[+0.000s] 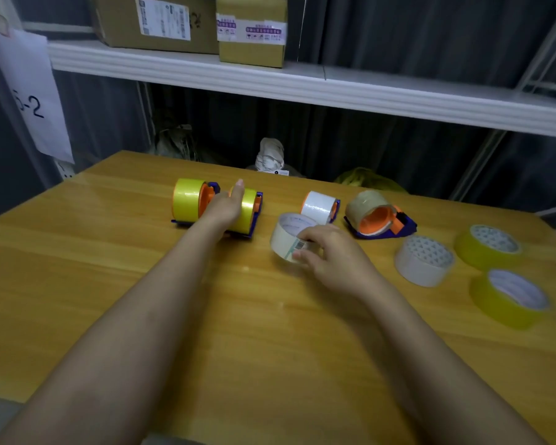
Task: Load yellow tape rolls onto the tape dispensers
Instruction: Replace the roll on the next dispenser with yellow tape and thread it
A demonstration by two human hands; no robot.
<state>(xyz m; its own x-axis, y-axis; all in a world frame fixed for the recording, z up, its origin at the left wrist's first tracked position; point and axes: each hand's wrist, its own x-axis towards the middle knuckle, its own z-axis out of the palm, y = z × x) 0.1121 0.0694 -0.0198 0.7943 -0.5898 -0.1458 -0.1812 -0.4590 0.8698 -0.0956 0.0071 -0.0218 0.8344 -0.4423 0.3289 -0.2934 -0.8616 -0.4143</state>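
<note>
**On the wooden table: tape rolls to load**

On the table (pixel 109 284), two yellow rolls (pixel 507 297) lie flat at the right, well apart from the hands. They look light, stiff and smooth, so pinch one by its rim and hole. The left hand (pixel 227 205) rests flat on a loaded dispenser (pixel 247 213). The right hand (pixel 328 255) holds a white roll (pixel 286 236).

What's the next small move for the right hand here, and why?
Probably set the white roll aside and reach for a loose yellow roll. The right hand grips a white roll, not a yellow one. Two dispensers at the left already carry yellow tape, where the left hand rests; the white-loaded dispenser and the brown-loaded dispenser do not.
</note>
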